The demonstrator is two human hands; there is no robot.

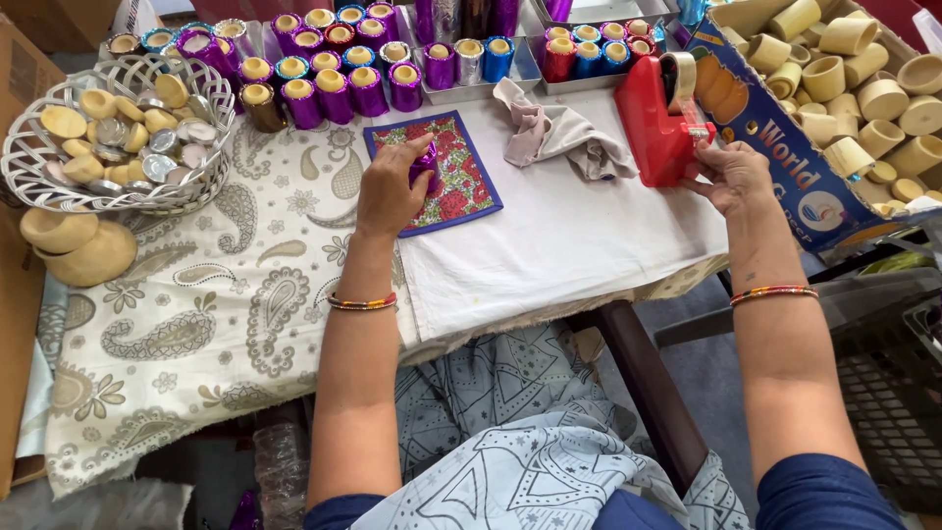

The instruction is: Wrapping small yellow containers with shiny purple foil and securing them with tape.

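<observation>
Left hand (390, 186) fingers closed round purple foil-wrapped cup (426, 163), pinning it on floral mat (469, 186); right hand (731, 177) pinches tape at red dispenser (659, 123) on bench (549, 245), strip ready for the wrap

i see open room on the white cloth (549, 245) between my 2 hands, from the blue-edged floral mat (461, 182) across to the red plastic tape dispenser (659, 123); only the crumpled beige rag (564, 137) lies in that lane, toward the back. the paisley tablecloth (196, 304) near the front edge is bare too. the back is walled off by rows of foil-wrapped purple, blue and red cylinders (334, 93). the white woven basket of round caps (118, 132) and 2 wooden discs (74, 245) block the left. the cardboard box of pale wooden cups (775, 128) closes the right, just beside the dispenser.
</observation>
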